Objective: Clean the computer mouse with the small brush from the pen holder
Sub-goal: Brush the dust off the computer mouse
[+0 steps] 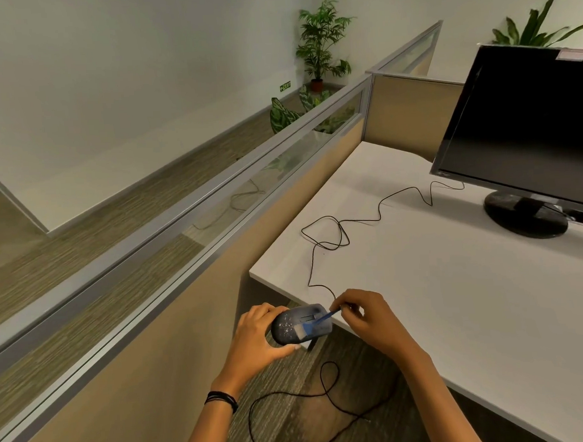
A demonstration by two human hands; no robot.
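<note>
Well, mouse (297, 323): dark, with little white specks on it. It is held up in the air, just off the near corner of the counter (456, 296).
Brush (319, 320): small and blue. Its bristles touch the top of the mouse.
Left hand (255, 334): curls its fingers around the back end of the mouse and holds it.
Right hand (369, 321): pinches the thin handle of the brush.
Cord (344, 223): black. It runs from the mouse in loops across the counter toward the monitor (531, 123).
Other cord (292, 396): black. It loops low over the floor (284, 373), under the hands.
Counter: white and flat.
Monitor: its screen is dark. It stands on a round foot at the far right of the counter.
Wall (186, 294): tan, with a glass strip on top, along the left side of the counter.
Plants (321, 40): green, behind the wall.
Band (222, 400): black, on the left wrist.
</note>
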